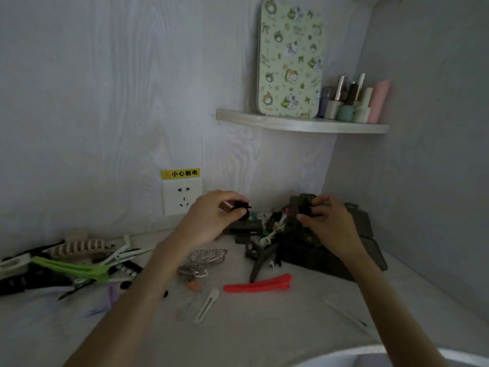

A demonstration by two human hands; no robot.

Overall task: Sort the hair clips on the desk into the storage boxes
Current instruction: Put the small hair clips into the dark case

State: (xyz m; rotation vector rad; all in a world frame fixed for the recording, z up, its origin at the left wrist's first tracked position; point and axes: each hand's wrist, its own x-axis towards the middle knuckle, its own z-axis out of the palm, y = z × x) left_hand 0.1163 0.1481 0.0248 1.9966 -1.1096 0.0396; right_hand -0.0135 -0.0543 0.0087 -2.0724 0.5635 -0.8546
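A small dark hair clip (242, 207) is pinched between the thumb and fingers of the left hand (211, 221), raised above the surface (264, 327). The right hand (328, 223) is closed on another dark clip (305, 207), over the dark storage box (365, 229) at the far right. Between the hands lies a pile of dark clips (264, 234). Nearer lie a red clip (259, 284) and a white clip (207, 304). At the left lies a green clip (71, 268) among others.
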